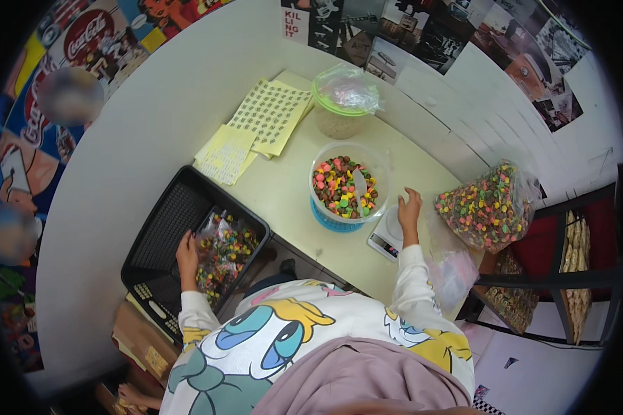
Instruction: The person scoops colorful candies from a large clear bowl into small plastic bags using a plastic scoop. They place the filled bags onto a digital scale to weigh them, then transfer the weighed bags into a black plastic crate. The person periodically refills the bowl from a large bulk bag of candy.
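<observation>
My left hand reaches into a black plastic basket, at the edge of several clear bags of colourful candies. Its fingertips are partly hidden, so whether they grip a bag is unclear. My right hand holds nothing; its fingers are apart beside a white digital scale. Left of that hand stands a clear round tub of multicoloured, button-shaped candies. A translucent scoop rests among them. Under the tub is a blue base.
Printed yellow sticker sheets lie at the back left of the table. A green-lidded container stands behind the tub. At right are a large candy bag and loose plastic bags. Another person's hand shows at lower left, near a cardboard box.
</observation>
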Tool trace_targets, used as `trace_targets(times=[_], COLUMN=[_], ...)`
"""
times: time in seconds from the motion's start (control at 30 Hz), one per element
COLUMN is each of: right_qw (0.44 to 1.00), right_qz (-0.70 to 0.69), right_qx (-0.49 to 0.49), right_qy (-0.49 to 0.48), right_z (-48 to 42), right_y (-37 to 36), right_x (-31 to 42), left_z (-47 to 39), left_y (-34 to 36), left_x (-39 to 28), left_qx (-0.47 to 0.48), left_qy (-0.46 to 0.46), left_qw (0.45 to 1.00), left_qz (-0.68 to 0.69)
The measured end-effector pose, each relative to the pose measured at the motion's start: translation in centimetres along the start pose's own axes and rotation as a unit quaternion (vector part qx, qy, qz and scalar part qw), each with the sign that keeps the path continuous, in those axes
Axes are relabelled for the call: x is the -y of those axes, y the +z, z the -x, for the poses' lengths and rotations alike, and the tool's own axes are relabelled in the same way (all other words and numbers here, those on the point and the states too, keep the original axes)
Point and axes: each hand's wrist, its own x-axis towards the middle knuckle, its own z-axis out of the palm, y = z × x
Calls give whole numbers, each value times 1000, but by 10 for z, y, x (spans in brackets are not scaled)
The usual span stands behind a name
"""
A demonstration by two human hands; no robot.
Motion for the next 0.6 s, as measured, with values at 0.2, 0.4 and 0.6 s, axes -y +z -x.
trace_targets(times=[0.2, 0.4, 0.6], right_qw=[995, 979, 971], right_qz=[63, 144, 202], right_qx=[67, 124, 120], right_qy=[-48, -68, -34], right_z=[-69, -93, -88], right_y=[53, 91, 83], right_x=[8, 0, 20], left_z=[1, -3, -16], left_y=[-10, -36, -29], left_x=[32, 16, 20], left_qx=[91, 90, 114], left_qy=[-142, -136, -145], left_qw=[985, 987, 983], left_qz=[31, -8, -11])
